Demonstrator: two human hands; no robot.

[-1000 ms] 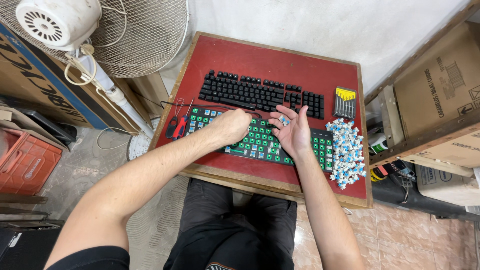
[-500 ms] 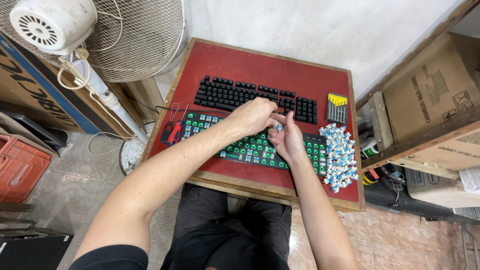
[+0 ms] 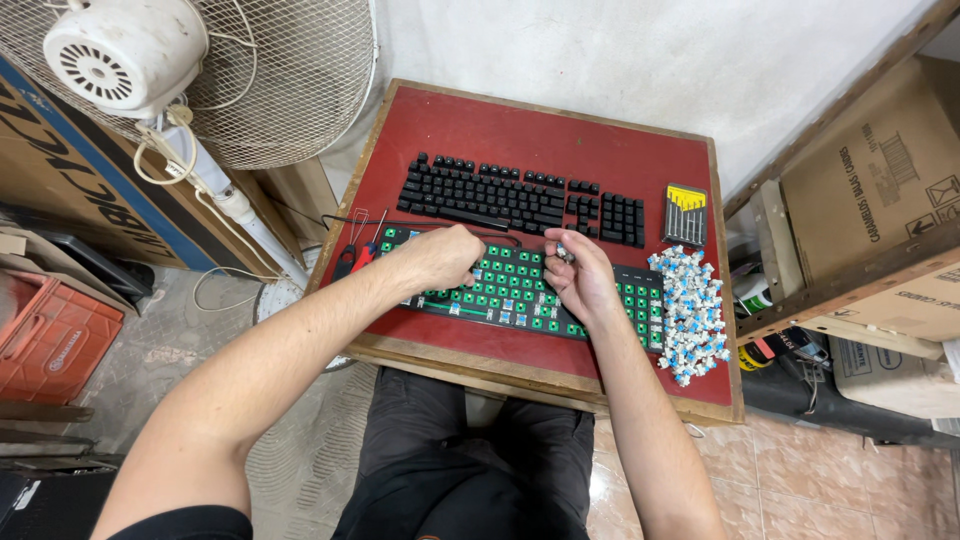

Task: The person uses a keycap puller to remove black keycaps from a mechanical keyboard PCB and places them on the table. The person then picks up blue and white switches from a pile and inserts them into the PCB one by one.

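Hands parted since half a second ago: left hand (image 3: 440, 258) curled on green keyboard board (image 3: 520, 290), contents hidden; right hand (image 3: 580, 275) pinches a small switch (image 3: 563, 252), at three o'clock from left, nearer switch pile (image 3: 690, 310).

A small red-topped table (image 3: 480, 130) with a wooden rim carried a black keyboard (image 3: 520, 197), a stripped green keyboard (image 3: 520, 290), a pile of blue-white switches (image 3: 690, 310), a screwdriver set (image 3: 685, 214) and red-handled pliers (image 3: 362, 258).
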